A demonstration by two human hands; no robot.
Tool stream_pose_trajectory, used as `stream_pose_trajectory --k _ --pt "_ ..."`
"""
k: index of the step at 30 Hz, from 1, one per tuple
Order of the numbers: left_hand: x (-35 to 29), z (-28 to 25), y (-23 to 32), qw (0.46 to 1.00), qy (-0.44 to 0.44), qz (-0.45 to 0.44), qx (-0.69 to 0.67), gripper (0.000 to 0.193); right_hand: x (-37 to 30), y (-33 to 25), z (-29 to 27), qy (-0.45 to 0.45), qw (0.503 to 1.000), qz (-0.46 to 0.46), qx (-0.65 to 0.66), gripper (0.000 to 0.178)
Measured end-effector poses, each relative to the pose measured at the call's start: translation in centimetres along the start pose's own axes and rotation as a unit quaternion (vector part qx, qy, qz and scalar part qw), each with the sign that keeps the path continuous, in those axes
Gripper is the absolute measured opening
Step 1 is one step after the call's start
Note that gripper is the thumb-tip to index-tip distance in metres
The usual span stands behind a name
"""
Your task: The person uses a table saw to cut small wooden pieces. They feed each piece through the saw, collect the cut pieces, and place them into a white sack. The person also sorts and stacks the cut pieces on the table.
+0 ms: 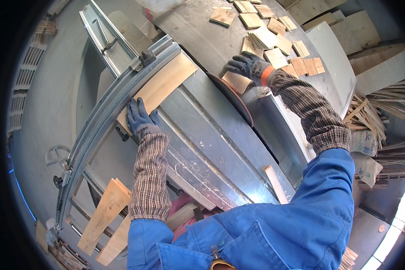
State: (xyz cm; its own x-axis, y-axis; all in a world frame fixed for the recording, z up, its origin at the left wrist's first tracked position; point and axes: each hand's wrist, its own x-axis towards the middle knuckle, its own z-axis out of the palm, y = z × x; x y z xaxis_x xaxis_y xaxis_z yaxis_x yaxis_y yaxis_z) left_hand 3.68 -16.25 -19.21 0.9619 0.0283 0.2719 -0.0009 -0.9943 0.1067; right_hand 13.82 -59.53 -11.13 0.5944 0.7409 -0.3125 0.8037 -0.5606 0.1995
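My left hand (141, 118), in a grey-blue work glove, lies on the near end of a long wooden board (170, 81). Its fingers are stretched out and the thumb stands apart. The board lies along the curved-looking metal fence (121, 96) of a sliding table saw. My right hand (253, 70), gloved with an orange cuff, reaches past the round saw blade (233, 100). Its fingers are extended leftward over a small square wood piece (236, 82) beside the blade; whether they touch it I cannot tell.
Several cut wood pieces (265, 37) lie scattered on the far metal table (189, 27). A narrow wood strip (276, 184) rests on the grooved saw table (202, 135). Boards (105, 213) lean at lower left. Scrap strips (369, 117) and sacks (365, 166) are at right.
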Motion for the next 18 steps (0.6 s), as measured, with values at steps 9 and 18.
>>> stream_pose_trajectory --k 9,18 --pt "-0.7 1.3 -0.2 1.0 0.014 0.007 0.014 0.069 -5.0 0.1 -1.0 -0.058 0.955 0.263 0.122 0.088" --pt "3.4 -2.2 -2.2 0.968 -0.227 0.017 0.11 0.07 -28.4 -9.4 -4.7 0.205 0.847 0.434 0.23 0.099"
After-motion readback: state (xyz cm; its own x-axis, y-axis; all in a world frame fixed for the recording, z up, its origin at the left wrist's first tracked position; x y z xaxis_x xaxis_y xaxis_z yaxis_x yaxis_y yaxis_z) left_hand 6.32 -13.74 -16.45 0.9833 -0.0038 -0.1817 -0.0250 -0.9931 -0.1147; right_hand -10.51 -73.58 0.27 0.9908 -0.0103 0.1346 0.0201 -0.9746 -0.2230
